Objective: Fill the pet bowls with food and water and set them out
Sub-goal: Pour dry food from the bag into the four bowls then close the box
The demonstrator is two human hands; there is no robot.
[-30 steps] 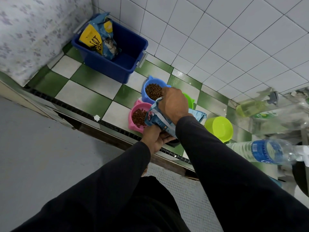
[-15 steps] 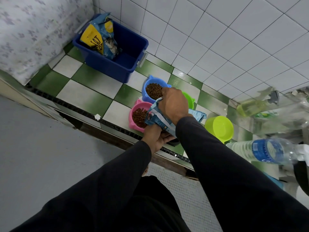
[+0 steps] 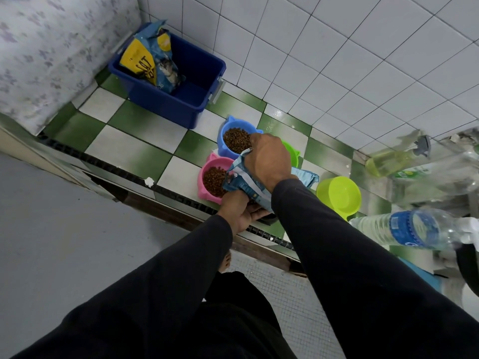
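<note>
Glossy green-and-white checkered floor tiles (image 3: 129,149) meet a wall of white square tiles (image 3: 337,60) with dark grout lines, and a matte grey surface lies nearer the camera beyond a dark ridged threshold strip. Against the corner stands a deep blue plastic bin (image 3: 181,107) with pale side latches, and inside it leans a crinkled blue-and-yellow food bag (image 3: 150,58) printed with the large letters "CAT" and a cat's picture. On the tiles sit smooth plastic pet bowls: a blue bowl (image 3: 228,130) with small ear-shaped points, heaped with brown pellet kibble, and just beside it a pink bowl (image 3: 204,174) of the same eared shape, also holding kibble. A green bowl (image 3: 294,154) is mostly hidden behind the right hand, and a round lime-green bowl (image 3: 338,194) stands apart to the right, its inside bare. Both arms wear black sleeves. The right hand (image 3: 268,161) is clenched over the top of a light blue foil pouch (image 3: 246,185) with a jagged torn edge, held over the pink bowl's rim; its small print is too blurred to read. The left hand (image 3: 239,208) grasps the pouch from below, fingers curled into its lower end. At the right edge lie a clear ribbed water bottle (image 3: 404,229) with a blue label, unreadable, and a blurred bottle of yellowish liquid (image 3: 388,161).
</note>
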